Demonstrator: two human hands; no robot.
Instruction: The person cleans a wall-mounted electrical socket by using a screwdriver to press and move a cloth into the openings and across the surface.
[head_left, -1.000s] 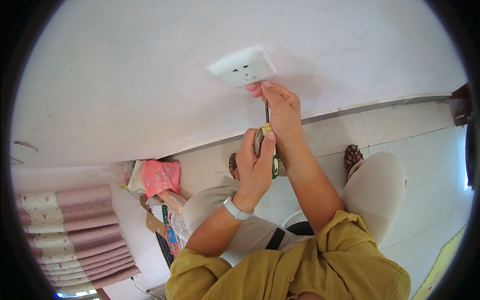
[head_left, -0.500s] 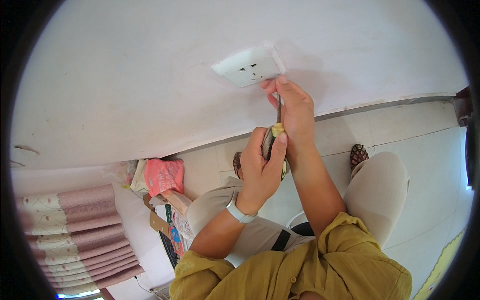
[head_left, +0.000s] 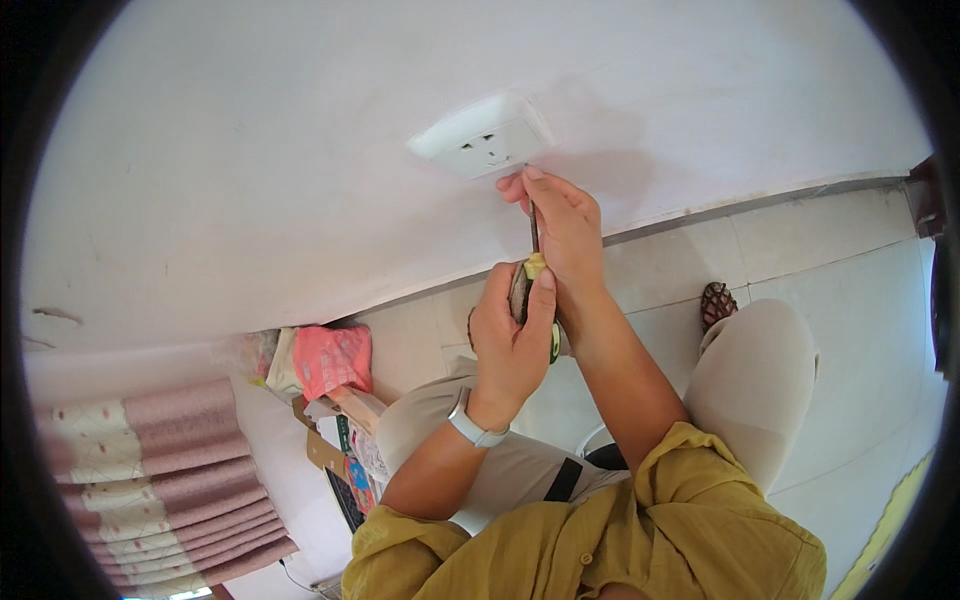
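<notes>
A white wall socket (head_left: 490,140) is set in the pale wall, its lower edge just above my fingertips. My left hand (head_left: 508,335) is closed around the yellow, green and black handle of a screwdriver (head_left: 535,262). Its thin metal shaft points up toward the socket's lower right edge. My right hand (head_left: 568,225) pinches near the shaft's upper end, close to the socket. The tip is hidden by those fingers, and I cannot tell whether a small part is held there too. A greyish patch beside the handle is unclear.
The wall meets a tiled floor (head_left: 690,265) below the socket. Left of my knee (head_left: 425,410) lie a pink bag (head_left: 333,360), an open cardboard box (head_left: 325,452) and small packages. A pink and cream curtain (head_left: 190,470) hangs at the far left. A sandalled foot (head_left: 717,303) is at the right.
The view has shifted slightly, so the socket and both hands sit a little further left. My grip on the screwdriver looks the same.
</notes>
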